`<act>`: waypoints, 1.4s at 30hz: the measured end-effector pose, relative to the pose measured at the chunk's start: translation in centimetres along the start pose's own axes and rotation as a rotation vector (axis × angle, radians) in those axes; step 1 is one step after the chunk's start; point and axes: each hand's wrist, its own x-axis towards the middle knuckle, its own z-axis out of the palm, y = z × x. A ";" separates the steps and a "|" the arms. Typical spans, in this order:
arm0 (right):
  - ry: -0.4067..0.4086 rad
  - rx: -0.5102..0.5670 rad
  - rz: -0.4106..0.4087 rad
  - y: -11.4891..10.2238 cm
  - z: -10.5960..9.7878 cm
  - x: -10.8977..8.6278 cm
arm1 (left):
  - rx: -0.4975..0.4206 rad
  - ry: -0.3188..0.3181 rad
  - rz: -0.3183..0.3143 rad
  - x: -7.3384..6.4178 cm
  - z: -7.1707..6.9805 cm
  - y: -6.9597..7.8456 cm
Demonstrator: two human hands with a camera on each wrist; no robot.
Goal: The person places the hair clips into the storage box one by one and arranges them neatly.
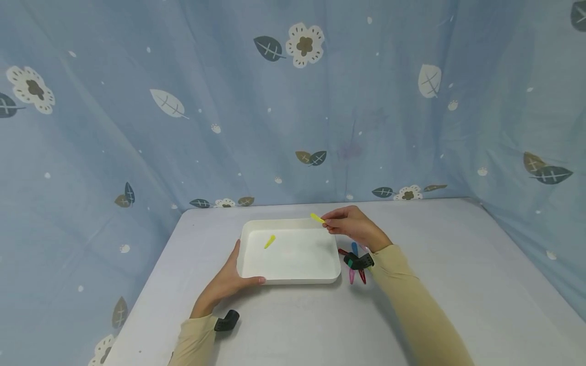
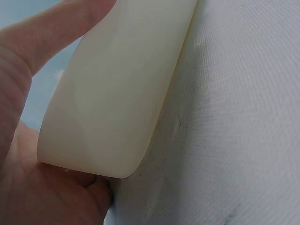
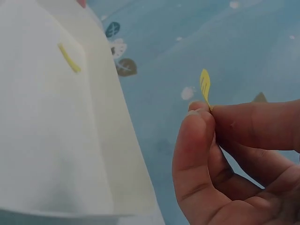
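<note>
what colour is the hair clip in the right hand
Yellow; the hair clip in the right hand shows best in the right wrist view.

Right hand (image 1: 354, 227): I read a free lane leftward of its fingertips, over the tray (image 1: 297, 256) floor. The pinched yellow clip (image 1: 316, 217) juts into that lane; the second yellow clip (image 1: 270, 241) lies farther along it. The tray's far rim sits near the fingertips; clearance above it I cannot judge. Below the wrist, loose clips (image 1: 352, 276) crowd the tray's side. Beyond the fingertips: a narrow table (image 1: 293, 325) strip, then curtain (image 1: 348, 101). Left hand (image 1: 231, 277) blocks the near-left corner; room nearer than its thumb.
</note>
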 end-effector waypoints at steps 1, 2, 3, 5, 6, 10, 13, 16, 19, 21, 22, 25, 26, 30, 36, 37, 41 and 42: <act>-0.001 0.007 0.004 0.0 0.2 0.2 | 0.000 -0.001 -0.002 0.0 0.0 0.0; -0.002 0.014 0.006 0.0 0.4 0.4 | -0.002 0.001 -0.009 0.0 0.0 -0.1; -0.003 0.021 0.007 0.0 0.6 0.6 | 0.001 -0.002 -0.011 0.0 0.0 -0.1; -0.017 0.032 -0.001 0.0 1.1 1.0 | 0.000 0.000 -0.016 0.0 0.0 -0.1; -0.023 0.038 -0.005 0.0 1.3 1.2 | -0.002 0.002 -0.019 0.0 0.0 -0.1; -0.045 0.054 -0.010 0.1 2.2 1.7 | 0.001 -0.001 -0.012 0.0 0.0 -0.1; -0.046 0.072 0.008 0.1 2.8 2.1 | 0.000 -0.002 -0.007 0.0 0.0 -0.1; -0.037 0.082 0.026 0.1 3.4 2.6 | -0.001 -0.004 -0.011 0.0 0.0 -0.1; -0.020 0.086 0.045 0.1 3.9 3.0 | -0.003 -0.009 -0.017 0.0 0.0 -0.1; -0.013 0.093 0.056 0.1 4.3 3.2 | -0.007 -0.006 -0.022 0.0 0.0 -0.2; -0.011 0.097 0.061 0.1 4.4 3.3 | -0.008 -0.006 -0.026 0.0 0.0 -0.2; -0.010 0.106 0.074 0.2 4.8 3.6 | -0.006 -0.006 -0.034 0.1 0.0 -0.2; -0.009 0.109 0.079 0.3 4.9 3.8 | -0.009 -0.004 -0.038 0.1 0.0 -0.2; -0.005 0.114 0.099 0.7 5.3 4.4 | 0.000 -0.006 -0.060 0.0 0.0 -0.2; -0.018 0.112 0.103 1.1 5.8 5.0 | 0.002 -0.009 -0.070 -0.1 -0.1 -0.1; -0.020 0.110 0.101 1.1 5.9 5.0 | 0.000 -0.006 -0.064 -0.1 -0.1 -0.1; -0.025 0.098 0.096 1.1 6.3 5.2 | -0.012 -0.010 -0.025 0.1 -0.2 -0.2; -0.027 0.096 0.096 1.1 6.4 5.3 | -0.016 -0.008 -0.020 0.1 -0.2 -0.2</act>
